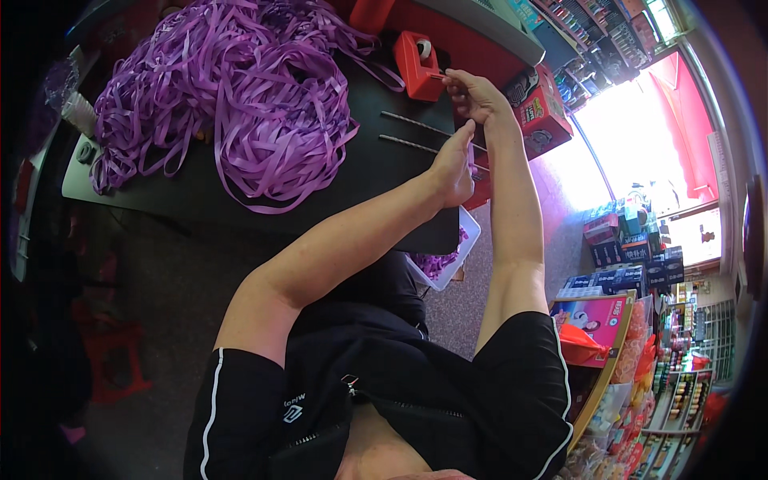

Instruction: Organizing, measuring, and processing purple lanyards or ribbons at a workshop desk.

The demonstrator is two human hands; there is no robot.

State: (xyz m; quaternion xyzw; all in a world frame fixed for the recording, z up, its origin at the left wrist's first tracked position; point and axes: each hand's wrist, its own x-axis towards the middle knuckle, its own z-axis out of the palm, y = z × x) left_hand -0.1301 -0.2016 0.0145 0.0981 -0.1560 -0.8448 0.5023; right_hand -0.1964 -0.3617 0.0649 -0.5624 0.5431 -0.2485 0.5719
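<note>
My right hand (478, 96) reaches to the front end of a red tape dispenser (414, 80). Its thumb and forefinger are pinched together there; whatever lies between them is too small to make out. A pale roll of tape (423, 50) sits in the dispenser. My left hand (456, 170) is just below, over the right side of the dark table (360, 188), its thumb raised and its fingers hidden behind the hand. Two thin dark rods (408, 143) lie on the table and run toward and behind the left hand.
A big tangled heap of purple ribbon (232, 88) covers the table's left and middle. A red box (542, 112) stands beyond my right wrist. Beneath the table's right corner is a white bin (470, 252) with purple scraps. Stacked goods (632, 248) and a red stool (112, 352) flank me.
</note>
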